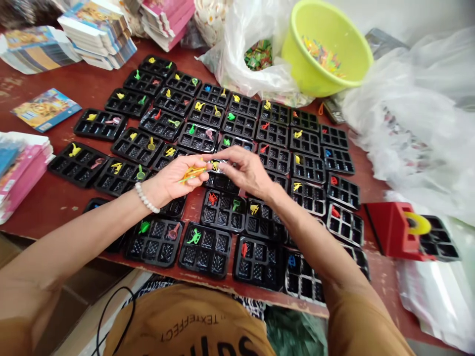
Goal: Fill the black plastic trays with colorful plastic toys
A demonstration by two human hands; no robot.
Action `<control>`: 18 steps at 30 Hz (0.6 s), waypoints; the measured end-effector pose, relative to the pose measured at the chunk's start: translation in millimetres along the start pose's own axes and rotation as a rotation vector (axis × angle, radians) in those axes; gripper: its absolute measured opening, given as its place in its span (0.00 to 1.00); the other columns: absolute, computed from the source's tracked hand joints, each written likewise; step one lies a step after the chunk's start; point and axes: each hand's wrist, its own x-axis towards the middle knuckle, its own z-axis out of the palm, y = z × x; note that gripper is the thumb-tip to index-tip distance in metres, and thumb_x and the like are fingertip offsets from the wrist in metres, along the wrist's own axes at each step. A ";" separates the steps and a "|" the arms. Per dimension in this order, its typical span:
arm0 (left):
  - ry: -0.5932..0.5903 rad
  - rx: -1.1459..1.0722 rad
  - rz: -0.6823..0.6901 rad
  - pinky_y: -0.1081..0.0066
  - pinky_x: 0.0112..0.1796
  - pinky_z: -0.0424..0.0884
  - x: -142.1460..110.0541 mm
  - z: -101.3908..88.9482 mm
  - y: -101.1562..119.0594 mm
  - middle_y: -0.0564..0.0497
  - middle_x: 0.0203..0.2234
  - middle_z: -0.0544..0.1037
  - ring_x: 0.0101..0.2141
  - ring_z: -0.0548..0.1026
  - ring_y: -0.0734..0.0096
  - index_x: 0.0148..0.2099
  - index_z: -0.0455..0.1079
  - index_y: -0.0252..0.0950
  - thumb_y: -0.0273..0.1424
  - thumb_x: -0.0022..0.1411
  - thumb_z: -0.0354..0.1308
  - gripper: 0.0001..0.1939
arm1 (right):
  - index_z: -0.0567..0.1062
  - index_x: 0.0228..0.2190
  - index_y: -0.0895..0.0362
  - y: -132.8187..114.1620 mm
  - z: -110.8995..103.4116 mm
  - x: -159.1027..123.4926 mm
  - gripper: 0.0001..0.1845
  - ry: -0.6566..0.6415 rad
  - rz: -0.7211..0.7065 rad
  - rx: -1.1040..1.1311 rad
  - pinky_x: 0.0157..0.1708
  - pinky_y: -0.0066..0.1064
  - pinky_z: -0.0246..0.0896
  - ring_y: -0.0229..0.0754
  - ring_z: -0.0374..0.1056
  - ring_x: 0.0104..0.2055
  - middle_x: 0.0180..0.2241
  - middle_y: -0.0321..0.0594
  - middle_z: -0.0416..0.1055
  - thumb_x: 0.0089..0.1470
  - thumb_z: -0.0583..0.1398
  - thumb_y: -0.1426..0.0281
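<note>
My left hand (pixel 181 178), palm up with a beaded bracelet at the wrist, holds a small bunch of thin yellow, orange and green plastic pieces (pixel 193 173). Against its fingertips, my right hand (pixel 241 170) has thumb and fingers drawn together; what lies between them, if anything, is too small to make out. Beneath both hands spread rows of black compartment trays (pixel 206 264). Many trays hold one or two little plastic toys, such as a green one (pixel 194 236) near the front and a red one (pixel 213 198) below my hands. My forearms hide some trays.
A lime-green basin (pixel 330 29) with colourful small pieces stands at the back, beside a white plastic bag (pixel 230 54) of green packets. Stacked boxes (pixel 100 29) are at the left. A red tape dispenser (pixel 389 230) and clear plastic bags (pixel 426 123) lie right.
</note>
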 end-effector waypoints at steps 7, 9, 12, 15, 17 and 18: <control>-0.002 -0.004 -0.158 0.82 0.07 0.47 3.7 9.4 -4.2 0.52 0.16 0.67 0.11 0.64 0.74 0.35 0.69 0.33 0.21 0.61 0.50 0.07 | 0.83 0.45 0.54 -20.8 24.2 -4.7 0.13 0.045 -0.112 -0.038 0.48 0.37 0.71 0.43 0.73 0.47 0.45 0.44 0.77 0.72 0.59 0.63; -0.008 -0.009 -0.180 0.82 0.08 0.48 4.4 9.6 -5.0 0.52 0.16 0.67 0.11 0.65 0.74 0.35 0.68 0.34 0.21 0.62 0.51 0.06 | 0.83 0.42 0.55 -22.4 24.3 -5.2 0.13 0.035 -0.081 -0.045 0.49 0.37 0.71 0.44 0.73 0.47 0.44 0.44 0.78 0.72 0.59 0.65; -0.005 -0.017 -0.191 0.83 0.09 0.51 4.6 9.6 -6.1 0.50 0.18 0.70 0.13 0.68 0.73 0.38 0.69 0.33 0.21 0.62 0.53 0.06 | 0.83 0.42 0.53 -30.5 20.9 -5.3 0.10 0.013 0.051 -0.018 0.51 0.38 0.70 0.43 0.74 0.46 0.43 0.42 0.80 0.71 0.60 0.66; -0.014 -0.016 -0.177 0.84 0.09 0.52 4.3 9.2 -6.7 0.48 0.21 0.73 0.16 0.71 0.73 0.41 0.70 0.33 0.20 0.61 0.54 0.07 | 0.83 0.41 0.52 -35.7 10.9 -4.4 0.09 0.045 0.178 0.102 0.51 0.38 0.70 0.43 0.75 0.44 0.42 0.40 0.81 0.69 0.62 0.64; -0.016 0.003 -0.153 0.84 0.10 0.51 4.1 7.7 -6.9 0.47 0.22 0.74 0.16 0.71 0.73 0.42 0.71 0.31 0.17 0.62 0.53 0.09 | 0.83 0.41 0.53 -30.1 -1.0 -3.6 0.10 0.119 0.246 0.188 0.49 0.37 0.71 0.42 0.75 0.43 0.41 0.39 0.81 0.67 0.63 0.61; -0.016 0.018 -0.134 0.84 0.10 0.51 4.0 6.6 -7.0 0.46 0.23 0.74 0.16 0.71 0.74 0.43 0.71 0.30 0.16 0.62 0.53 0.10 | 0.82 0.41 0.53 -23.7 -8.2 -3.6 0.12 0.158 0.279 0.214 0.47 0.36 0.71 0.42 0.75 0.42 0.41 0.39 0.81 0.66 0.64 0.59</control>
